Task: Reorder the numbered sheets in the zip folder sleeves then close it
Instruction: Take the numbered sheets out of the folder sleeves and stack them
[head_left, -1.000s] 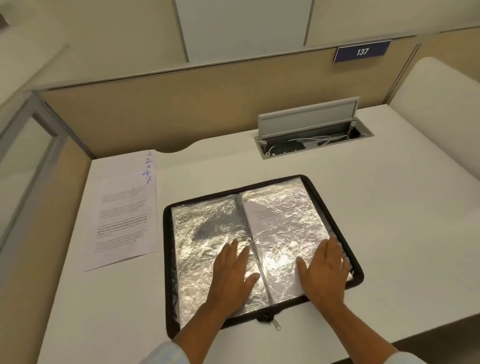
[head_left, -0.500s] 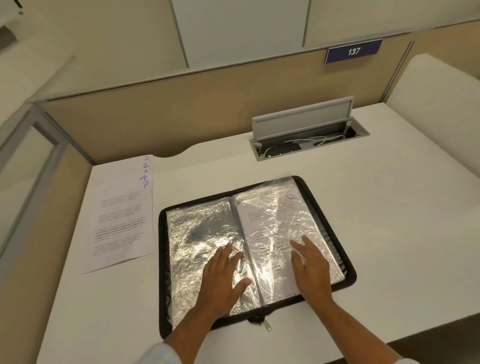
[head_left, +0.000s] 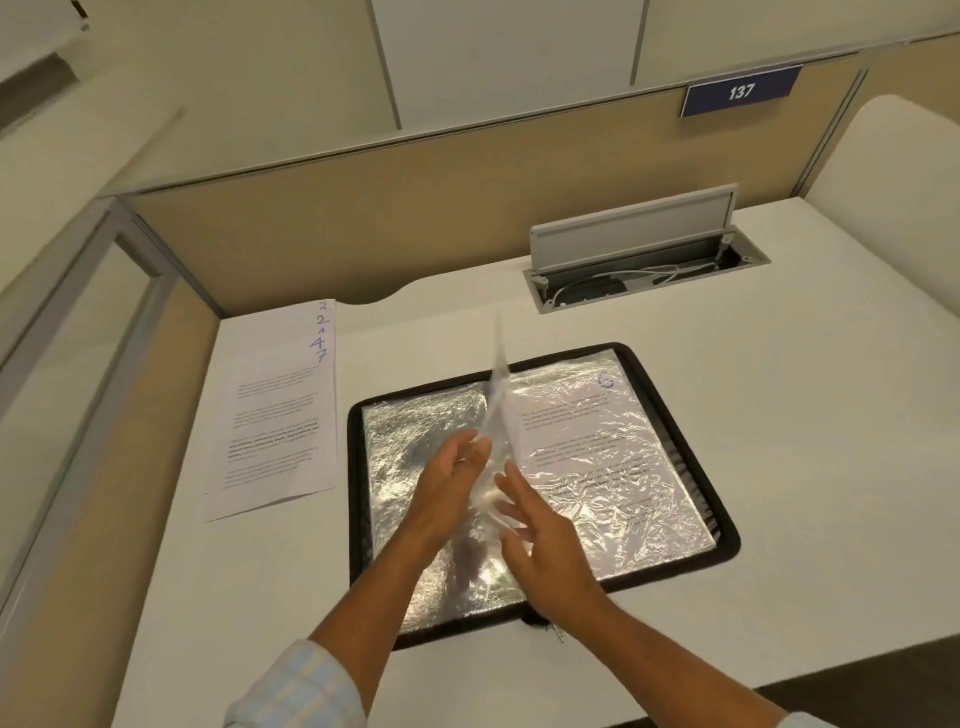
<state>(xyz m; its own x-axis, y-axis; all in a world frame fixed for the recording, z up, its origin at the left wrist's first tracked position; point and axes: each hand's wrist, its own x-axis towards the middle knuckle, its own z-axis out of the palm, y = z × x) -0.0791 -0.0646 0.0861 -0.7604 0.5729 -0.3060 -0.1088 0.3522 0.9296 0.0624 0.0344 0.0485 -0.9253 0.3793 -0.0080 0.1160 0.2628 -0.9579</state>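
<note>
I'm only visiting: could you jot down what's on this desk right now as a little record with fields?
Folder: zip folder open flat on desk
Sleeve: one sleeve stands on edge over the spine, blurred
Hands: left hand, fingers straight, touches the sleeve; right hand, fingers spread, close beside it
Right page: sheet marked 6
Beside folder: loose sheets on its left, numbers 2, 1, 4, 7 showing

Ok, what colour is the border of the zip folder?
The zip folder border is black; the head view shows it best.
</note>
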